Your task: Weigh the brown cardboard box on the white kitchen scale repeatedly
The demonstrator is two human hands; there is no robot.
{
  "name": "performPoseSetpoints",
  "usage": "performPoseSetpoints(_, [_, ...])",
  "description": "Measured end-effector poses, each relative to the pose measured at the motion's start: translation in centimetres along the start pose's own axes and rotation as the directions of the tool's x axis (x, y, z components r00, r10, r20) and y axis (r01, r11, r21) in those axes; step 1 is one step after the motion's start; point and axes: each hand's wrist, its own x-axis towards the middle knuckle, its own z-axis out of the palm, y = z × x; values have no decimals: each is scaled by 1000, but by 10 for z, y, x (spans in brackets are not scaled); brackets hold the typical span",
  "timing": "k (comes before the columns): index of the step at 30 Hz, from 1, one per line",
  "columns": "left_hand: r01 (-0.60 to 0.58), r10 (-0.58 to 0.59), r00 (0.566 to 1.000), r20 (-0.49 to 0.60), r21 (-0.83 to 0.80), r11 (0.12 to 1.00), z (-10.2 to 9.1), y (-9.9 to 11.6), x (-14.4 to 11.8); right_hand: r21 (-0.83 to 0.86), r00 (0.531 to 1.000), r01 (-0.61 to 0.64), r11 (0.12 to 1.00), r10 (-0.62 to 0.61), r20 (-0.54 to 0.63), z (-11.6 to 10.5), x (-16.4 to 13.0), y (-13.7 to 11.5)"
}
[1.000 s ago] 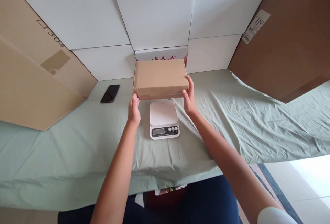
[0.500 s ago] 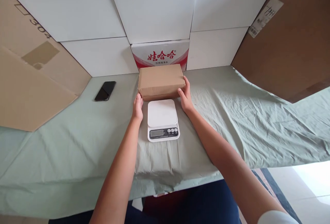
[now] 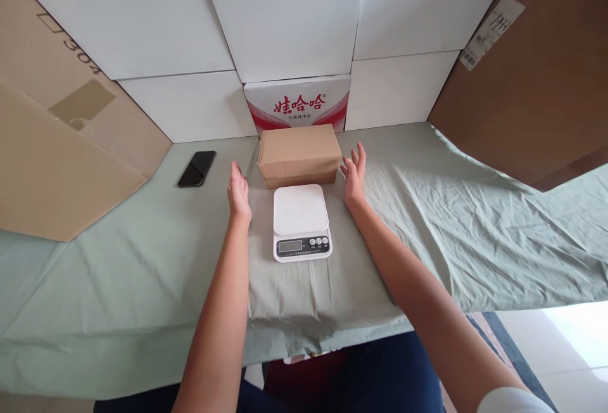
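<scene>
Soft light fills the frame, strongest at lower right, where the floor (image 3: 579,337) glares nearly white. The central small box (image 3: 299,146) has a lit top, shaded front (both reasonably sharp); wide-angle stretching distorts the edges.

The head view, from above the wearer's lap (image 3: 384,372) at six o'clock, looks forward and down over the nearby desk (image 3: 128,286) towards white panels (image 3: 285,20) at twelve o'clock.

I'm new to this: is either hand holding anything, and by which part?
Nothing is held: the left hand and right hand are open beside the brown rectangular cardboard box.
</scene>
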Motion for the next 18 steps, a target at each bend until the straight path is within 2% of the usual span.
performPoseSetpoints(3, [-7, 7, 1000, 7, 10, 1000, 1, -1, 0, 36, 999, -38, 999, 37, 23, 2, 0, -2])
performPoseSetpoints(8, [4, -5, 997, 73, 18, 1000, 14, -4, -9, 44, 977, 52, 998, -60, 204, 9, -9, -15])
performPoseSetpoints(14, [43, -42, 989, 144, -3, 999, 21, -6, -13, 28, 976, 76, 997, -81, 200, 11, -12, -18])
performPoseSetpoints(18, [49, -45, 988, 147, -21, 999, 24, -7, -13, 19, 975, 69, 997, -71, 212, 12, -10, -16])
